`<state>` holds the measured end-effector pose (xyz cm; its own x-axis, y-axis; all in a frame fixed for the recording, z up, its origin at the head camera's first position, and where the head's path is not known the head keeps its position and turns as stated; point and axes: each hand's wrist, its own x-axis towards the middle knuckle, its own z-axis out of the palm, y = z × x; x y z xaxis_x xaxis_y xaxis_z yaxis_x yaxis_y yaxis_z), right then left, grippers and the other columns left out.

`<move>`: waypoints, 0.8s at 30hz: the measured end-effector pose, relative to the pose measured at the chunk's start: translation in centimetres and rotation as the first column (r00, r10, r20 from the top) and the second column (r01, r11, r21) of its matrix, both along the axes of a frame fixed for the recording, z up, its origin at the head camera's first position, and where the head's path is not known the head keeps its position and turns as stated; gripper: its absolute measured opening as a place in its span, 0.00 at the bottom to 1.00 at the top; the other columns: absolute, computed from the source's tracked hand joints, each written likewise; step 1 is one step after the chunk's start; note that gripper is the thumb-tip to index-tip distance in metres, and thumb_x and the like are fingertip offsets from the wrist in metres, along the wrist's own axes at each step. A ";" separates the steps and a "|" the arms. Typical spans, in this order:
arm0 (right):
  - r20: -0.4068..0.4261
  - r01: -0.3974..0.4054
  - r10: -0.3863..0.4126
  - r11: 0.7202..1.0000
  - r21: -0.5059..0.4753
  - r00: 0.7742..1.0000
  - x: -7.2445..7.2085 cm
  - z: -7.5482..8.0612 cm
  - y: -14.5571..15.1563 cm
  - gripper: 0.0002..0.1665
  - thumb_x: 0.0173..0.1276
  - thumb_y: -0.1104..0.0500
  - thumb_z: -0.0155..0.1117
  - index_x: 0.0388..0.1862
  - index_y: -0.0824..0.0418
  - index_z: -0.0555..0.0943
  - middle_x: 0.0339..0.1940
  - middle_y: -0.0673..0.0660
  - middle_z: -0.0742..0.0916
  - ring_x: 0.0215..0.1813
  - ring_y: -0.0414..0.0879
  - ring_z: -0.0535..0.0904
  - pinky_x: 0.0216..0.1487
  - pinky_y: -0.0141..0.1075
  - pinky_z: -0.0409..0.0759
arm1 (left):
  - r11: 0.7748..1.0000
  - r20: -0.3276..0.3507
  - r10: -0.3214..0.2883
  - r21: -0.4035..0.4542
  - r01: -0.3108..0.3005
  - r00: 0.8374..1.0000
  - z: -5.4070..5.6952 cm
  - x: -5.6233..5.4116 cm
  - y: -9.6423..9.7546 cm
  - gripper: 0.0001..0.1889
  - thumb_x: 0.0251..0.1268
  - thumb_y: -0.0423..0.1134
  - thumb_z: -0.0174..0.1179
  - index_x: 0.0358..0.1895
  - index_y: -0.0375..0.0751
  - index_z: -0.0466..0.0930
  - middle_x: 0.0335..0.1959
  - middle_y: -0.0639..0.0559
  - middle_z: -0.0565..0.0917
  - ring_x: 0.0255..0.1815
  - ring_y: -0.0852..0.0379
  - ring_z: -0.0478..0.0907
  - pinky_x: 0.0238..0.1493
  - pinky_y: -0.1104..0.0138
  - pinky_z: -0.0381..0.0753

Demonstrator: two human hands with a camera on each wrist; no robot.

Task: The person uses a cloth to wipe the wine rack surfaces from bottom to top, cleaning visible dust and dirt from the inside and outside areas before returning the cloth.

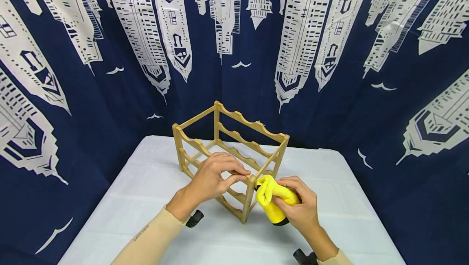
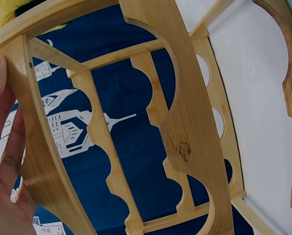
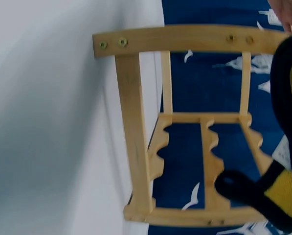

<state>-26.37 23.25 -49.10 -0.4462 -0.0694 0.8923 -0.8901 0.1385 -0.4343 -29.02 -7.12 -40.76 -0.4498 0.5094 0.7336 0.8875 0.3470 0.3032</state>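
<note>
A light wooden wine rack (image 1: pixel 250 198) with scalloped rails stands on the table, one corner post toward me. My left hand (image 1: pixel 216 173) pinches the scalloped top rail by that post between thumb and fingers. In the left wrist view, the hand (image 2: pixel 6 161) is at the left edge beside the rail. My right hand (image 1: pixel 298 200) grips a bunched yellow cloth with black edging (image 1: pixel 272 196) just right of the same post. The right wrist view shows the cloth's dark border (image 3: pixel 282 93) and a small white label; the right fingers are hidden there.
White cloth covers the table (image 1: pixel 146 175). Behind it hangs a navy curtain (image 1: pixel 242 90) printed with white upside-down buildings and birds. Black wrist camera mounts show under the left wrist (image 1: pixel 195 218) and by the right wrist (image 1: pixel 305 257).
</note>
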 end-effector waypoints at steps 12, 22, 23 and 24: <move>-0.188 0.039 -0.021 0.995 0.093 0.982 -0.6 0.9 -2.9 0.22 0.76 0.51 0.87 0.44 0.71 0.92 0.41 0.68 0.91 0.44 0.52 0.91 0.64 0.24 0.91 | 1.000 0.037 0.019 -0.002 -0.019 0.999 0.3 -0.1 0.0 0.09 0.67 0.41 0.87 0.48 0.54 1.01 0.40 0.63 0.98 0.43 0.64 0.93 0.61 0.61 0.92; -0.088 0.049 -0.010 0.891 0.451 0.996 -0.2 -1.9 -1.5 0.19 0.58 0.65 0.95 0.40 0.56 0.90 0.43 0.53 0.90 0.39 0.46 0.92 0.47 0.24 0.93 | 0.999 0.081 0.053 -0.011 -0.052 0.995 0.2 0.2 0.1 0.06 0.70 0.42 0.86 0.45 0.55 1.00 0.40 0.64 0.99 0.43 0.64 0.92 0.75 0.49 0.90; -0.070 0.048 -0.017 0.881 0.471 0.997 -0.1 -2.1 -1.4 0.21 0.55 0.66 0.96 0.39 0.55 0.89 0.43 0.52 0.89 0.39 0.45 0.91 0.47 0.24 0.93 | 0.999 0.079 0.053 -0.011 -0.053 0.995 0.2 0.2 0.1 0.06 0.69 0.42 0.86 0.45 0.55 1.00 0.40 0.64 0.99 0.44 0.64 0.93 0.76 0.47 0.90; -0.062 0.050 -0.023 0.873 0.484 0.998 -0.1 -2.2 -1.3 0.23 0.53 0.66 0.97 0.39 0.55 0.89 0.43 0.51 0.89 0.39 0.44 0.91 0.47 0.24 0.93 | 0.998 0.083 0.055 -0.013 -0.054 0.995 0.2 0.2 0.1 0.06 0.69 0.42 0.86 0.45 0.55 1.01 0.40 0.64 0.99 0.45 0.64 0.93 0.77 0.46 0.89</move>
